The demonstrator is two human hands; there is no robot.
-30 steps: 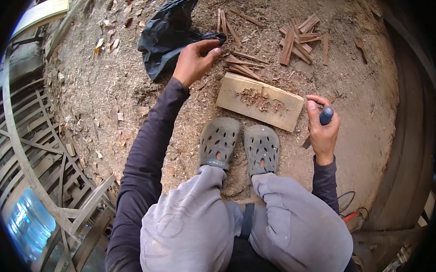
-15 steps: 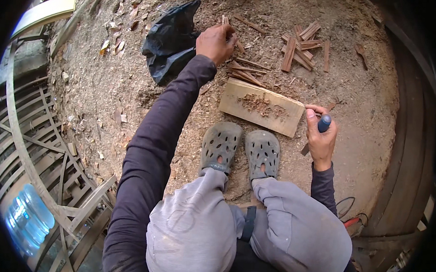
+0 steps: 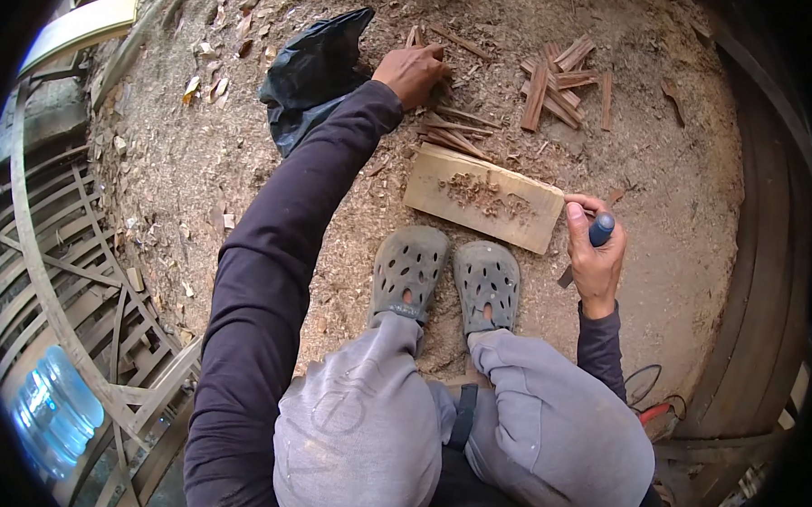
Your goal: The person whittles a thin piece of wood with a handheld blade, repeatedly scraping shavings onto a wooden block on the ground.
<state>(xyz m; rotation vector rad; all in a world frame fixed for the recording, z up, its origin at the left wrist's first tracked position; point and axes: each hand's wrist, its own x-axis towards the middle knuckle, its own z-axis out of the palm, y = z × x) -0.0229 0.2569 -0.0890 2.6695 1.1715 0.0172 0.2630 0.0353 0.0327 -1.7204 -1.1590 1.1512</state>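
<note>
My left hand (image 3: 412, 74) reaches down among thin reddish-brown wood sticks beside a black plastic bag (image 3: 309, 82). Its fingers are curled, and whatever they hold is hidden beneath them. A bundle of wood sticks (image 3: 459, 133) lies just below that hand, against the far edge of a pale wooden block (image 3: 436, 196). Brown wood shavings (image 3: 485, 195) sit on the block's top. At the block's right end, my right hand (image 3: 596, 262) is closed round a dark blue-handled chisel (image 3: 602, 228), the handle end pointing up. Part of a dark flat blade shows below the fingers.
Farther off lies a loose pile of wood sticks (image 3: 558, 83). My grey clogs (image 3: 410, 267) stand just nearer than the block. Slatted wooden framing (image 3: 69, 284) and a clear blue water bottle (image 3: 55, 410) are at left. Dark boards (image 3: 759, 269) line the right side.
My left hand has shifted slightly to the right over the sticks, its forearm swinging a little left. My right hand stays at the block's end with the chisel.
</note>
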